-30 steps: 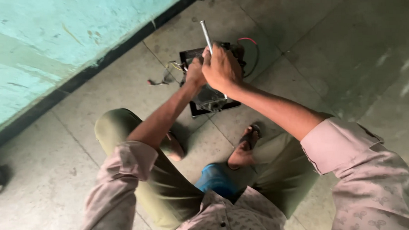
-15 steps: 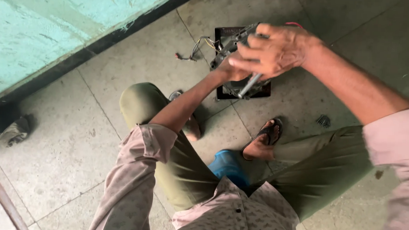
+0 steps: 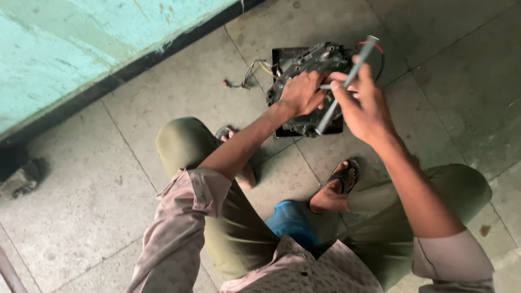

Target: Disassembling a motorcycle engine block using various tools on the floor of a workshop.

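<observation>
Grey stone tiles (image 3: 94,203), scuffed and seamed, cover the floor where I squat. On them, just ahead of my sandalled feet, sits a dark machine part (image 3: 311,66) on a flat black plate (image 3: 285,51), loose wires (image 3: 246,75) trailing from it toward the turquoise wall (image 3: 60,44) with its black base strip. My left hand (image 3: 301,92) presses on the part. My right hand (image 3: 364,107), beside it, is closed around a grey screwdriver (image 3: 348,80) slanting down onto the part.
</observation>
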